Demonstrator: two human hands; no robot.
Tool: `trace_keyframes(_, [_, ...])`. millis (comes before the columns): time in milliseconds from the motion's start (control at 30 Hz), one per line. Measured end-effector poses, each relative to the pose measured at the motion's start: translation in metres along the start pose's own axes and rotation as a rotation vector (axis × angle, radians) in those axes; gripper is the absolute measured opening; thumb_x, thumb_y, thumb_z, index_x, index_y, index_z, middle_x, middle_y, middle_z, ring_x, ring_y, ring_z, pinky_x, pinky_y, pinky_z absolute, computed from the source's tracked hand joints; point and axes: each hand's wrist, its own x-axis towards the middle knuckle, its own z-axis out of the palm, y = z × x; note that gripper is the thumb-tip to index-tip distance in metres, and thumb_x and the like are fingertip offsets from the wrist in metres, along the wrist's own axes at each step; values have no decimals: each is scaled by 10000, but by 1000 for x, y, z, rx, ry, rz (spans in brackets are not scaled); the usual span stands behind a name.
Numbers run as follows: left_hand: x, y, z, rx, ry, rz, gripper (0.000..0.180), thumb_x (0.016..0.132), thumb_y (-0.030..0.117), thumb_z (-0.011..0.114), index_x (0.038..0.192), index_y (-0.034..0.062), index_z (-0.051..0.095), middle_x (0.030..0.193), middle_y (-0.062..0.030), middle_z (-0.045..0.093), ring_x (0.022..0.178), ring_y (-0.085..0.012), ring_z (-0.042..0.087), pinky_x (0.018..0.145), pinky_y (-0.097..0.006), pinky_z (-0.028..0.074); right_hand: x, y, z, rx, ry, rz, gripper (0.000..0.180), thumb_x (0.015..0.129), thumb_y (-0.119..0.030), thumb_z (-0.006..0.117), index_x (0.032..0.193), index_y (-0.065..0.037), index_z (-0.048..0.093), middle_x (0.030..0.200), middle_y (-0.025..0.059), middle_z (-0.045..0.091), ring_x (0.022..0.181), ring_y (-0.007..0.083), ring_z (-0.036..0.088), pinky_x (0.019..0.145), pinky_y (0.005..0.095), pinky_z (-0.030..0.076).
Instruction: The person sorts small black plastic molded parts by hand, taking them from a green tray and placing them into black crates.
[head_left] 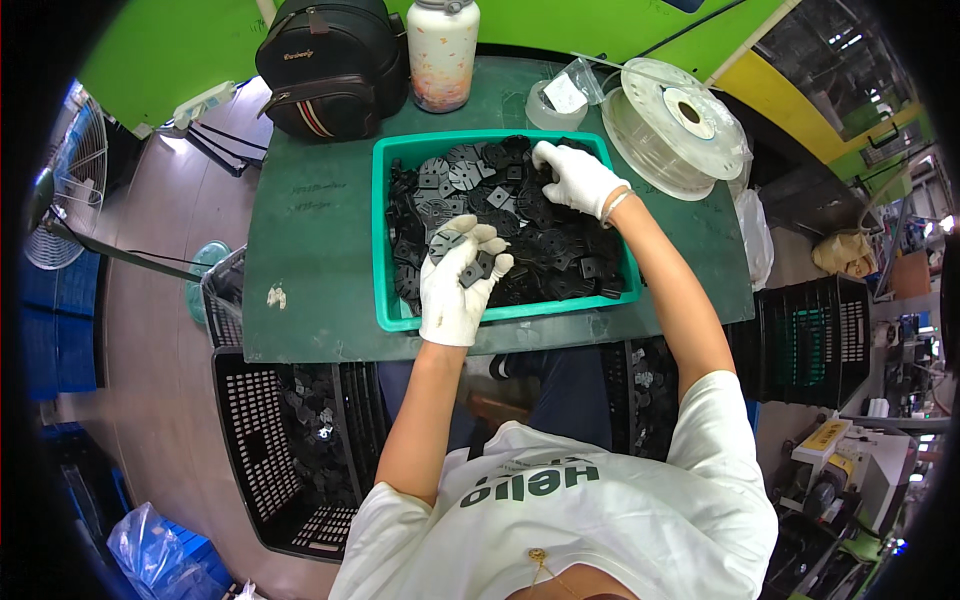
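A teal plastic tray (385,300) on the dark green table (310,240) is heaped with several flat black plastic parts (560,250). My left hand (458,285), in a white glove, lies palm up over the tray's near left side with a few black parts resting in its palm and loosely curled fingers. My right hand (575,178), also in a white glove, reaches into the far part of the tray and presses down on the pile, its fingers bent among the parts.
At the table's far edge stand a black backpack (330,65), a white bottle (443,52), a tape roll (553,105) and a large clear spool (680,125). Black crates (290,440) with more parts sit on the floor left and right (810,340). A fan (70,190) stands far left.
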Motion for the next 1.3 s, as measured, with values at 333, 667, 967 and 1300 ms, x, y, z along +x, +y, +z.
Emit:
trace_keyframes(333, [0,1,-1,-3,9,11,292,842,-5,520,1130,26,480,970,-146,580,812,-250,593,668,-388,527,-100,41,-13,873,390,402,341,752,-174,702,971,18,525,759,71,586,610,111,566,502,241,485])
trace_keyframes(667, [-1,-3,6,240,-23,52,240,903,151,547,1113,61,473,852,-91,579,655,-170,573,524,-289,483,-156,104,34,552,162,611,301,764,-193,675,970,-4,564,828,101,594,725,198,605,667,318,507])
trace_keyframes(967, [-4,4,5,277,-36,32,314,946,346,458,1125,89,473,828,-85,578,582,-159,560,484,-266,459,-68,27,-6,40,484,161,214,783,-253,608,931,-100,591,928,122,573,874,329,573,753,402,468])
trace_keyframes(1300, [0,7,13,185,47,-128,317,949,385,424,1116,124,491,910,-110,584,730,-221,604,549,-334,515,-4,2,13,-266,322,76,309,730,-202,662,985,-98,524,898,134,568,826,299,601,697,401,491])
